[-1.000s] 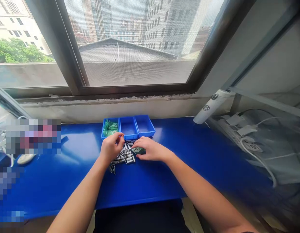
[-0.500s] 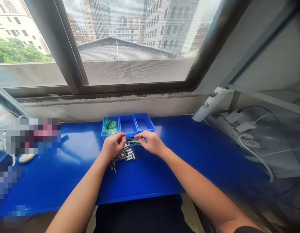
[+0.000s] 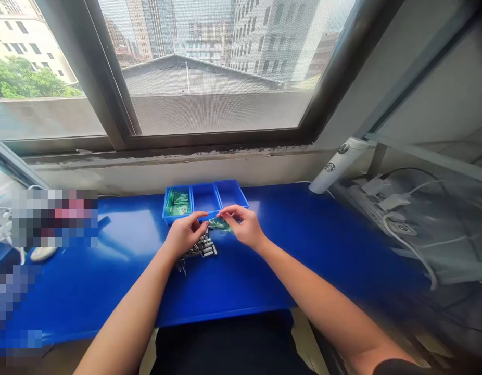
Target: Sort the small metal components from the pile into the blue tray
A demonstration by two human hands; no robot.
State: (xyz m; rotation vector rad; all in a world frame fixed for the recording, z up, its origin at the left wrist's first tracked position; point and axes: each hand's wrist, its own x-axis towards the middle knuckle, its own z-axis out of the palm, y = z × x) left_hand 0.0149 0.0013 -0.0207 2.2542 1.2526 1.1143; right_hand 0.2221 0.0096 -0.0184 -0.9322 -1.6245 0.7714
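My right hand (image 3: 243,225) pinches the top edge of a small clear plastic bag with green printing (image 3: 220,224) between thumb and fingertips. The bag hangs just in front of a blue divided tray (image 3: 231,195). At the bag's left side is my left hand (image 3: 186,233), its thumb and index finger apart with nothing visible between them. Below and partly behind that hand lies a pile of slim metal pieces (image 3: 208,250), some with pale blocky ends; their exact kind is too small to tell. Similar green-printed bags (image 3: 178,202) fill the tray's left compartment.
The blue tabletop (image 3: 288,260) runs below a screened window. A white tumbler (image 3: 337,166) leans at the back right. Beyond it, power adapters and cables (image 3: 397,200) lie by a metal frame. On the left are a blurred-out patch and a white object (image 3: 43,253).
The green-printed bag now shows more openly, hanging from my right fingertips. My left thumb and index finger have spread apart and shifted slightly right.
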